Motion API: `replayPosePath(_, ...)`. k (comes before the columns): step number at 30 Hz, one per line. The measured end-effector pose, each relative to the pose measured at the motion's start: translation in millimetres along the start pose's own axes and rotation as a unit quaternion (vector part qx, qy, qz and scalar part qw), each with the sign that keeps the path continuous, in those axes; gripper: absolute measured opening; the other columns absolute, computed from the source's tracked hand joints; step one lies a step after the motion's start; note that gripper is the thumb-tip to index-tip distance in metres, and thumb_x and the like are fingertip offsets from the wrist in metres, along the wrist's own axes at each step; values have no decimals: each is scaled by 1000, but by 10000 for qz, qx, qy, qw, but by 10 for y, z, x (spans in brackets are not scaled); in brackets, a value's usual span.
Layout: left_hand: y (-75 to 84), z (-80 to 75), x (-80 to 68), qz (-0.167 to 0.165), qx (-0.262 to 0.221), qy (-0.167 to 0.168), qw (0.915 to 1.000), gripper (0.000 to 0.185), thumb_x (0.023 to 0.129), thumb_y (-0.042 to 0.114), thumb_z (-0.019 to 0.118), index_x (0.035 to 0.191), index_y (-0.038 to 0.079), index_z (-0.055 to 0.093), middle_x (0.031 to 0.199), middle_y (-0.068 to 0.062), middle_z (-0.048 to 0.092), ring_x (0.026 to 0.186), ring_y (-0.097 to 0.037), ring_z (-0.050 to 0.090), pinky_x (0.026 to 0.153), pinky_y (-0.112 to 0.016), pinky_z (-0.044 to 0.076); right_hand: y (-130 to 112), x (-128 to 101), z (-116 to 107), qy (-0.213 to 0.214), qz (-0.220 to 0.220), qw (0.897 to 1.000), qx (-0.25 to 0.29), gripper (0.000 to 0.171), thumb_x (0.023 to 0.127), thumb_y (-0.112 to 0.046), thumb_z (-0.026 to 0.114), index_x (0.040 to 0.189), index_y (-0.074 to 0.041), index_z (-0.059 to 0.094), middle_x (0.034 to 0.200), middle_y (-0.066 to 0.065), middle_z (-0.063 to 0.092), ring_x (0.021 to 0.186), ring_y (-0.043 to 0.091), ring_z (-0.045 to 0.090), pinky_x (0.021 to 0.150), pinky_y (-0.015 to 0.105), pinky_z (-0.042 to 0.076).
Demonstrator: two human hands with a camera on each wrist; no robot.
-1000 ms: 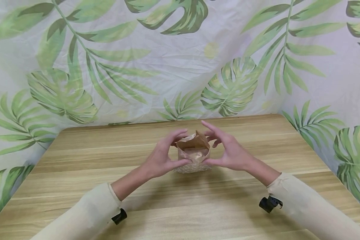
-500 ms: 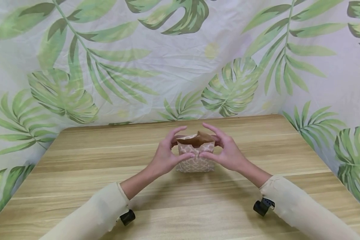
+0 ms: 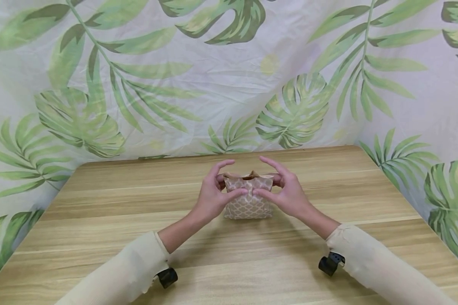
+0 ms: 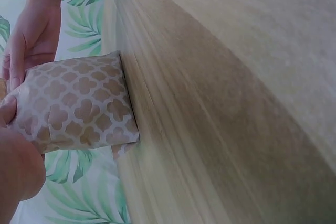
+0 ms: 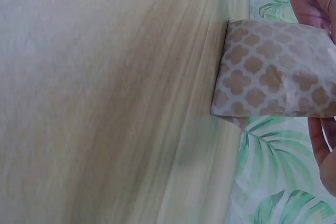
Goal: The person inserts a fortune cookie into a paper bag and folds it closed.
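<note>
Paper bag, contents seemingly hidden, pinched at its top by left hand and right hand.

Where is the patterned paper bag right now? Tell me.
In the head view the patterned paper bag stands on the wooden table at its middle, pinched at the top between the left hand and right hand.

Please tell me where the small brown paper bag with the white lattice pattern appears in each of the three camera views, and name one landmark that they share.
Head view: the small brown paper bag with white lattice pattern stands at the centre, pinched at its top by both hands.
Left wrist view: the bag is at the left edge, middle height.
Right wrist view: the bag is at the upper right.
Shared landmark: the light wooden table under the bag, in all three views.
</note>
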State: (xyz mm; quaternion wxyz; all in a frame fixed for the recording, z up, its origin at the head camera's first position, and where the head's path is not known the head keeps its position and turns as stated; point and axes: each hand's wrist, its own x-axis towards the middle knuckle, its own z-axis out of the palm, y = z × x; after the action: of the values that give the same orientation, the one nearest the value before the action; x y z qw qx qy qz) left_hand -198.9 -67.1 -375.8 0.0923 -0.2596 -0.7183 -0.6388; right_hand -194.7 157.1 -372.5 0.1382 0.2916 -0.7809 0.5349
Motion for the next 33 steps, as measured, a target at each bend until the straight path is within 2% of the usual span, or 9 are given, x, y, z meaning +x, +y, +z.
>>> replayPosePath(6, 7, 29, 7, -230, 235, 281, 9991, 71, 79, -8, 85, 142, -1, 52, 72, -15, 67, 57, -7, 47, 55, -20, 38, 4, -3, 28, 163, 264, 9995, 110, 78, 81, 6, 84, 151, -1, 49, 53, 2, 52, 46, 10, 39, 46, 20, 30)
replayPosePath(11, 25, 47, 18, -463, 238, 412, 9978, 70, 79, -6, 86, 141, 2, 54, 59, 0, 51, 53, -7, 37, 52, -20, 33, -3, 2, 40, 263, 387, 9986, 241, 77, 81, 7, 84, 150, -1, 50, 50, -1, 45, 45, 11, 32, 49, 22, 30)
replayPosePath(14, 38, 61, 33, -676, 52, 491, 9965, 69, 79, -8, 85, 139, 3, 55, 61, 2, 58, 53, -6, 43, 51, -20, 37, -5, 6, 41, 290, 524, 9975, 380, 77, 81, 8, 83, 150, -1, 50, 49, -1, 43, 45, 7, 31, 49, 22, 30)
replayPosePath(16, 39, 68, 44, -822, -99, 553, 9950, 68, 78, -10, 85, 138, 4, 56, 64, 2, 63, 53, -5, 46, 51, -20, 38, -6, 11, 40, 290, 667, 9961, 492, 76, 83, 8, 82, 151, -1, 49, 49, 6, 46, 45, 5, 30, 48, 20, 29)
replayPosePath(19, 49, 70, 51, -993, -290, 585, 9929, 66, 79, -10, 84, 138, 4, 57, 66, 4, 67, 52, -5, 46, 50, -20, 38, -15, 23, 33, 311, 840, 9936, 688, 71, 87, 8, 78, 151, -1, 49, 59, 19, 63, 46, 2, 44, 48, 18, 34)
replayPosePath(23, 42, 53, 45, -1106, -345, 549, 9918, 61, 82, -6, 84, 137, 4, 59, 57, 6, 57, 49, -5, 38, 47, -20, 34, -13, 33, 18, 301, 899, 9924, 782, 65, 91, 10, 72, 150, 3, 49, 81, 25, 74, 50, 2, 56, 47, 17, 36)
replayPosePath(26, 30, 29, 41, -1112, -474, 513, 9913, 55, 86, -4, 81, 137, 4, 61, 52, 5, 52, 46, -5, 35, 45, -20, 32, 2, 37, 9, 215, 870, 9931, 762, 63, 92, 11, 70, 151, 6, 47, 83, 26, 74, 50, 2, 57, 45, 17, 34)
replayPosePath(28, 22, 14, 43, -1094, -613, 467, 9910, 52, 88, -5, 78, 137, 2, 61, 55, 6, 59, 44, -5, 35, 44, -19, 31, 7, 41, 4, 141, 848, 9932, 781, 63, 93, 11, 68, 151, 7, 45, 85, 27, 74, 52, 4, 59, 45, 17, 34)
replayPosePath(33, 10, -17, 51, -1035, -811, 357, 9907, 48, 91, -9, 73, 137, -2, 61, 76, 3, 77, 43, -4, 38, 43, -17, 32, 23, 49, -14, -45, 812, 9929, 865, 59, 95, 14, 63, 150, 12, 43, 83, 29, 73, 43, 3, 42, 43, 17, 29)
